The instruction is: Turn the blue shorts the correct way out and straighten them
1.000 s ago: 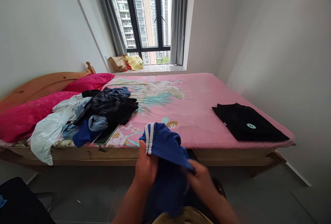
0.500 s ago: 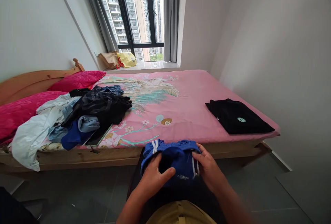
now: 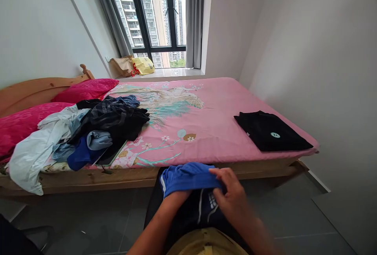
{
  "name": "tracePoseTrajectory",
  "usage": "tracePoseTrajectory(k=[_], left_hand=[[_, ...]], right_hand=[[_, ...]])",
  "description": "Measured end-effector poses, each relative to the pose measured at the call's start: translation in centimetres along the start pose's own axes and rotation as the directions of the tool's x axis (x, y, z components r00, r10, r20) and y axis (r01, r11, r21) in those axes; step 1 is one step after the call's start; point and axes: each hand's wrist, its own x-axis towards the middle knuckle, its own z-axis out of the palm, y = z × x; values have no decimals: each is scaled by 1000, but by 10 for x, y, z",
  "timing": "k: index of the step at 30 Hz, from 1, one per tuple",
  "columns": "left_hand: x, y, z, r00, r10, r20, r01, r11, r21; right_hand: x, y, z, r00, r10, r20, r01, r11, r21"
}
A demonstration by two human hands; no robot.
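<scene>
Pink bed [image 3: 212, 129] behind, blue shorts [image 3: 188, 176] pinched by right hand [image 3: 231, 196], left hand hidden inside them, grip unclear

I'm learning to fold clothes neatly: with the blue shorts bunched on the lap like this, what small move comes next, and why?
Probably pull the left hand out and flatten the blue fabric shorts with white stripes. The left hand is hidden under the fabric, the right hand pinches its top edge, and the garment lies crumpled, unlike the folded black shirt on the pink bed.

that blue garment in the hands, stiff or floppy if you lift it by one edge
Probably floppy: the blue garment drapes and bunches over the left hand, pinched by the right hand. Likely light, being thin cloth. It would sag, not hold shape.
</scene>
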Motion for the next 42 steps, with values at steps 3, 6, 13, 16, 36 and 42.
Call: tracePoseTrajectory(k=[3,6,13,16,36,42], left_hand=[[-10,-1,-9,996,39,76,-48,992,120],[-37,-9,-25,986,84,143,-121,956,267],[-43,-33,-39,968,234,94,-229,663,713],[-21,-44,-26,981,51,190,-169,711,683],[-14,35,-29,999,5,50,-8,998,57],[-15,28,-54,982,-191,8,186,949,-253]], right_hand=[[8,27,-13,986,95,-136,-104,993,-62],[2,46,-16,981,170,-89,-175,983,-56],[-4,55,-3,975,199,-96,-198,980,25],[4,54,1,954,275,-117,-276,961,3],[16,-20,14,789,213,577,-73,964,-257],[13,-6,-11,901,230,368,-183,970,-157]])
